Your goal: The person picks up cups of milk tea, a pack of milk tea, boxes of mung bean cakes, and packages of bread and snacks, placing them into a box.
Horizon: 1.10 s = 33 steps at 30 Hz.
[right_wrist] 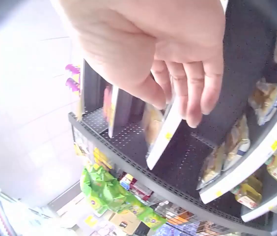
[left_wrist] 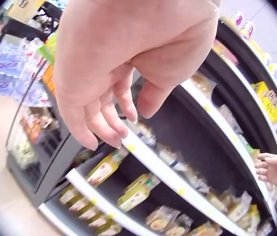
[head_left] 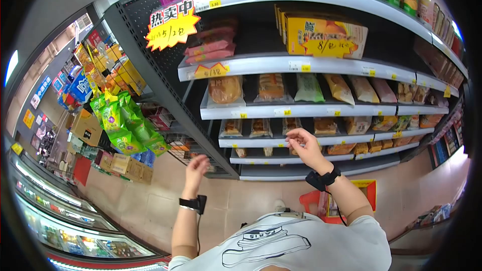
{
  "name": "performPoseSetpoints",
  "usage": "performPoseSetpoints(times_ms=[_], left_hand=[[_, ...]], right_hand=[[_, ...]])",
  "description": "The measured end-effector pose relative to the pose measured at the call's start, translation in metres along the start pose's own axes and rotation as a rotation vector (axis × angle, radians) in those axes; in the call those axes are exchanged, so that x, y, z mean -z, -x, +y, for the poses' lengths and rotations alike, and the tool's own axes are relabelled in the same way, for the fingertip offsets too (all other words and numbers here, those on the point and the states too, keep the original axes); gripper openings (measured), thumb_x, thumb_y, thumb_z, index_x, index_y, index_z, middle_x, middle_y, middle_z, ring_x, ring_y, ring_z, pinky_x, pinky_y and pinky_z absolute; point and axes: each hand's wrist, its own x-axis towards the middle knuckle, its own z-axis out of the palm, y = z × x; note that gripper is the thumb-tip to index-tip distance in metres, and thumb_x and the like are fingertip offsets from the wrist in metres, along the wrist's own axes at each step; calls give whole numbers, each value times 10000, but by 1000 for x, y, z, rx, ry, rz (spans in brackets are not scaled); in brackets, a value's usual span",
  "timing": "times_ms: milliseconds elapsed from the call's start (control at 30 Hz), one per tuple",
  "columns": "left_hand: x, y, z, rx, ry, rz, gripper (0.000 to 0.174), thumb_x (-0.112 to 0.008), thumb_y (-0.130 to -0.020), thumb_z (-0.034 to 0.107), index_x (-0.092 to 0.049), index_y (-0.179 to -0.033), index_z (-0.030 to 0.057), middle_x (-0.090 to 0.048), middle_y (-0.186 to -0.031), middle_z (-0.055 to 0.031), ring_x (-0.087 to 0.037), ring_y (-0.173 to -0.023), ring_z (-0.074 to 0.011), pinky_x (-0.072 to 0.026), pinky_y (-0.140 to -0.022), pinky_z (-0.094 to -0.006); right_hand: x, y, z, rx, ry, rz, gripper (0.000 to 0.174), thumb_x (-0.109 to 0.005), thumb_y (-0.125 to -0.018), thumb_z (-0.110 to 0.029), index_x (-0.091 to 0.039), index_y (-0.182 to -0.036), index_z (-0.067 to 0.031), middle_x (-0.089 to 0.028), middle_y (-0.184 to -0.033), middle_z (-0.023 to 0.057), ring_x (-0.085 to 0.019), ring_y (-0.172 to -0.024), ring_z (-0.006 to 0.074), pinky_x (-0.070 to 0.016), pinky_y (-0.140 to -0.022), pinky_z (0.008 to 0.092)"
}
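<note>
Both hands hang in the air before a store shelf and hold nothing. The left hand (head_left: 196, 171), low at the shelf's left end, has loosely bent fingers; in the left wrist view the left hand (left_wrist: 133, 64) shows relaxed fingers and thumb apart. The right hand (head_left: 305, 146) is in front of the lower shelves, near packaged bread (head_left: 325, 126); its fingers hang loosely bent in the right wrist view, where the right hand (right_wrist: 163, 54) covers part of a shelf edge. Wrapped bread (head_left: 225, 89) and a green package (head_left: 310, 88) lie on the shelf above.
Green snack bags (head_left: 125, 120) hang at the shelf's left end. Yellow boxes (head_left: 321, 35) stand on an upper shelf. A red basket (head_left: 371, 195) is on the floor beside the person, right of the feet. A lit refrigerated case (head_left: 75, 226) runs along the lower left.
</note>
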Motion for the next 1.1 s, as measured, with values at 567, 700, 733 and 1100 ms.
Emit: performPoseSetpoints(times_ms=[567,700,733,1100], left_hand=[[-73,-176,252,-732,-538,165,513,-555,-865,258,-377,-1267,-7,-518,-1167,-197,-506,-1096,-267,-395,-893,-335],[-76,-191,264,-624,-652,95,616,-494,-883,414,-346,-1272,-41,-568,-1066,-238,-552,-1025,-303,-413,-857,-336],[-80,-191,269,-611,-684,101,644,-473,-884,456,-351,-1264,-50,-581,-1035,-246,-559,-1013,-312,-414,-851,-340],[-86,-207,274,-685,-642,-203,531,-494,-899,361,-442,-1251,-33,-536,-1172,-140,-506,-1051,-197,-377,-909,-279]], right_hand=[[-43,-197,-129,627,622,-99,641,-593,-800,-251,-288,-1300,8,-419,-1250,228,-430,-1135,377,-330,-927,524],[-57,-236,-129,423,714,-131,650,-589,-815,-322,-310,-1306,-1,-456,-1222,253,-473,-1106,386,-391,-925,386],[-61,-245,-125,441,719,-105,615,-585,-817,-331,-349,-1272,9,-515,-1143,259,-516,-1048,390,-426,-881,376],[-103,-285,-88,499,282,128,328,-600,-763,-125,-540,-1053,14,-622,-936,173,-619,-826,244,-489,-724,323]])
